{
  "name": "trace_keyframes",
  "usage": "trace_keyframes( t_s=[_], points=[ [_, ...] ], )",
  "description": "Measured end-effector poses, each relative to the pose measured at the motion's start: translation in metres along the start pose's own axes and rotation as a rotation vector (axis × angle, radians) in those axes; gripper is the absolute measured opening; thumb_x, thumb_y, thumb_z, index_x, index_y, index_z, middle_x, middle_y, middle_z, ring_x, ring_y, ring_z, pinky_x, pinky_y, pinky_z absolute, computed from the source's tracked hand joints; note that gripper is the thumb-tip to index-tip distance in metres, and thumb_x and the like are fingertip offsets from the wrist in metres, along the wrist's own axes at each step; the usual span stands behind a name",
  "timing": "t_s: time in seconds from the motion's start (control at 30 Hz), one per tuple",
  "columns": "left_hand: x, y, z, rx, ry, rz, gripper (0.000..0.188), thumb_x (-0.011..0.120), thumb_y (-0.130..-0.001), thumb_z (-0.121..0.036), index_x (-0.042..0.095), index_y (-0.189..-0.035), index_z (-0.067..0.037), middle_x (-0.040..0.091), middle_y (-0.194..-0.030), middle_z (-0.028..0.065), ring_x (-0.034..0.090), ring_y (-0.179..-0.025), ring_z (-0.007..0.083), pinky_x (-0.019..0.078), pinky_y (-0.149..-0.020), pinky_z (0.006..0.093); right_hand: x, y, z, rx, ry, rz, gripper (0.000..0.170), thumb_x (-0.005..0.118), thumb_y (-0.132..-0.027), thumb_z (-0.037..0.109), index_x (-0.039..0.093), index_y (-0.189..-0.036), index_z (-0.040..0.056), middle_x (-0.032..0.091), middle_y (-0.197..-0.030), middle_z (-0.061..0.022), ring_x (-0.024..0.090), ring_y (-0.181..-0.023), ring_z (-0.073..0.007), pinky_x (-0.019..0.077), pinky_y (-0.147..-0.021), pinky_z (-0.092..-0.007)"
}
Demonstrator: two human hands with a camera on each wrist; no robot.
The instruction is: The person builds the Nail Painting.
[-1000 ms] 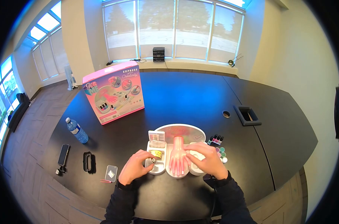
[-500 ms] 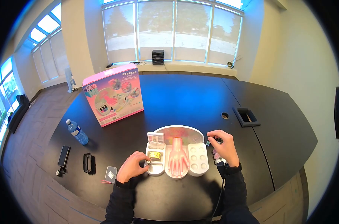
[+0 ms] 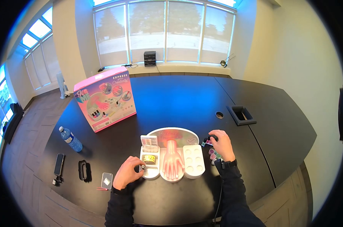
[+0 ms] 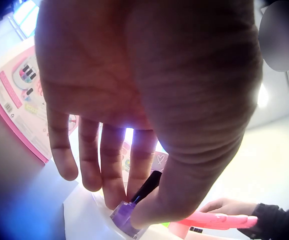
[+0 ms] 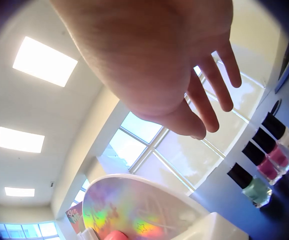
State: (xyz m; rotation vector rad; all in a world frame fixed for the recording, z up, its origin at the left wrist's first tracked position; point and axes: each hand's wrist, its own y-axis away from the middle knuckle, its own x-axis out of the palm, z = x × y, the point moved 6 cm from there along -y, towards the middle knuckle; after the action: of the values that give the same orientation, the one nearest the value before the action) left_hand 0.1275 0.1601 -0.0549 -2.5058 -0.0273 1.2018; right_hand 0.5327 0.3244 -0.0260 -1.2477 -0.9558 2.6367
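Head view: my left hand (image 3: 126, 173) is pinching a purple bottle (image 4: 124, 217) between thumb and fingers, at the left side of the white tray (image 3: 194, 175), towards the worktop's (image 3: 164, 200) near edge. Over right, my right hand (image 3: 222, 146) hangs open, fingers angled down by the capped bottles (image 5: 267, 167). Looks like bottle-picking; another grab would call for lowered fingertips closing on one cap, neighbours undisturbed.

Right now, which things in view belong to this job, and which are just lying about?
Likely part of the job:
purple polish, in the left hand
model hand
white stand
other polish bottles
small colored pots
pink tweezers

Likely just lying about:
water bottle
phone
pink box, though it pictures this set
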Motion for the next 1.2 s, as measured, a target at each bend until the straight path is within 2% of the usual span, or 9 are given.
trace_keyframes(
  t_s=[0.2,0.73,1.03,1.2],
  points=[
    [0.0,0.002,0.004,-0.023,-0.006,-0.011,0.021,0.081,-0.081,-0.008,0.079,-0.102,-0.006,0.071,-0.099,0.0092,0.066,-0.104,0.0326,0.0569,-0.095,0.0424,0.015,0.004,-0.018,0.013,0.048,0.058,0.023,0.074,-0.091,0.005,0.083,-0.112,0.0054,0.08,-0.123,-0.0132,0.07,-0.124,-0.0369,0.055,-0.109,-0.048],
    [-0.002,0.003,-0.001,-0.021,-0.02,-0.004,0.024,0.084,-0.082,-0.01,0.079,-0.105,-0.006,0.072,-0.101,0.0092,0.066,-0.104,0.0331,0.0564,-0.095,0.0434,0.031,0.006,-0.03,-0.036,0.099,0.076,0.022,0.073,-0.09,0.003,0.084,-0.109,0.0034,0.081,-0.12,-0.0135,0.071,-0.122,-0.0367,0.0532,-0.111,-0.0485],
    [-0.007,0.003,-0.007,-0.006,-0.017,-0.066,0.031,0.088,-0.083,-0.015,0.077,-0.109,-0.003,0.072,-0.108,0.0102,0.067,-0.107,0.0339,0.0563,-0.097,0.0442,0.034,0.005,-0.03,-0.063,0.122,0.033,0.019,0.071,-0.089,0.001,0.086,-0.1,0.0046,0.083,-0.111,-0.0097,0.073,-0.115,-0.0321,0.0514,-0.11,-0.0475],
    [-0.009,0.004,-0.009,0.009,-0.03,-0.089,0.032,0.088,-0.083,-0.016,0.077,-0.111,-0.003,0.072,-0.11,0.0102,0.066,-0.107,0.0342,0.0563,-0.097,0.0442,0.037,0.005,-0.034,-0.018,0.133,0.046,0.013,0.072,-0.092,0.005,0.085,-0.095,0.0068,0.082,-0.108,-0.0061,0.073,-0.113,-0.0308,0.0473,-0.116,-0.0534]
  ],
)
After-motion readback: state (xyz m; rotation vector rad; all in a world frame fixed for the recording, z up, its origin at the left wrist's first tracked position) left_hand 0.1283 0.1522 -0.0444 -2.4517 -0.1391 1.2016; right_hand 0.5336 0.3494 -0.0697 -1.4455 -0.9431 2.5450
